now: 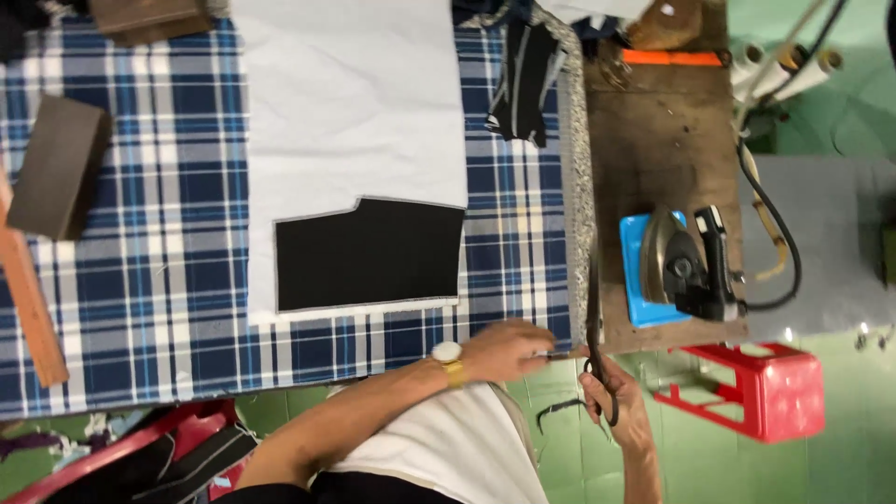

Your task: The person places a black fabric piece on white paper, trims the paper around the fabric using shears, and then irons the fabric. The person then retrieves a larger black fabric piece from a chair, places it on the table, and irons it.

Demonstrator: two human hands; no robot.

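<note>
Right hand [621,406] lowest in frame, fingers closed through the loops of long dark scissors [595,336]; blades run up along the edge of the tabletop [667,140]. Left hand [509,350], with a gold-banded wristwatch [448,359], rests at the near edge of the checked fabric [149,280], fingers closed and pinching the cloth just beside the scissor blades.

Checked fabric: blue, white and grey plaid, spread flat over most of the tabletop, edge by the scissors. On it lies a white paper pattern [350,103], and below that a black cut piece [369,252] with a stepped upper edge, outlined in pale grey.

Beyond the fabric edge, bare brown wood carries a flat iron [686,266] on a blue pad [635,280], black cord trailing off. Red plastic stool [756,387] stands on the green floor. Brown block [56,168] and wooden strip [28,299] sit at the far side.
</note>
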